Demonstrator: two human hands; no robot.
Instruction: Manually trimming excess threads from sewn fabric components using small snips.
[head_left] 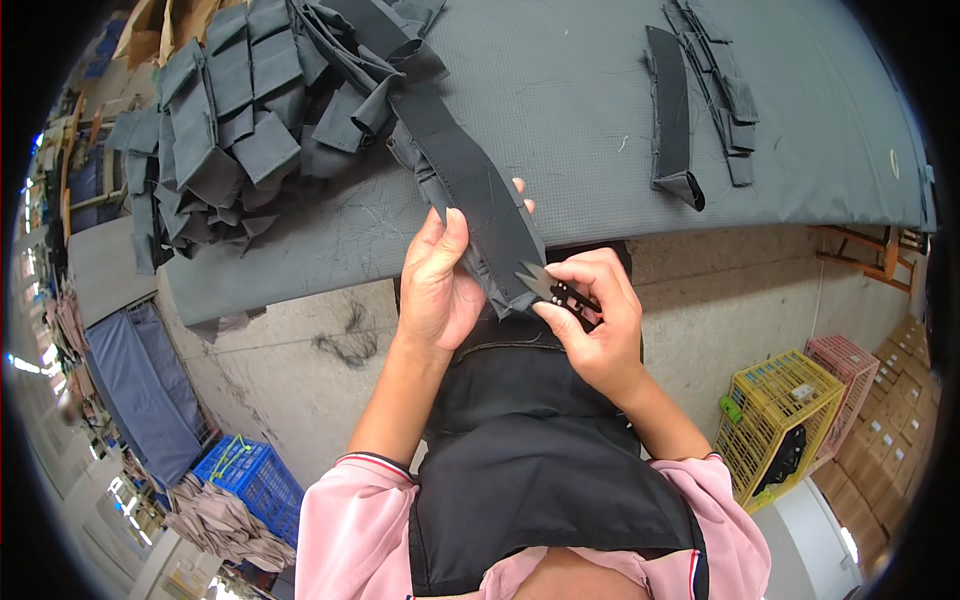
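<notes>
Cupping the dark fabric strip (492, 195) from beneath, the left grip (440, 285) closes lightly on both its edges. The right grip (605, 325) is curled firmly around black thread snips (538, 281), blades at the strip's near end. Beyond both grips, the strip's far end meets a heaped pile (230, 110) on the counter (560, 110).

Right of the yellow crate (775, 400) stand a pink crate (846, 366) and cardboard boxes (890, 440); far left of it, a blue crate (258, 490).
</notes>
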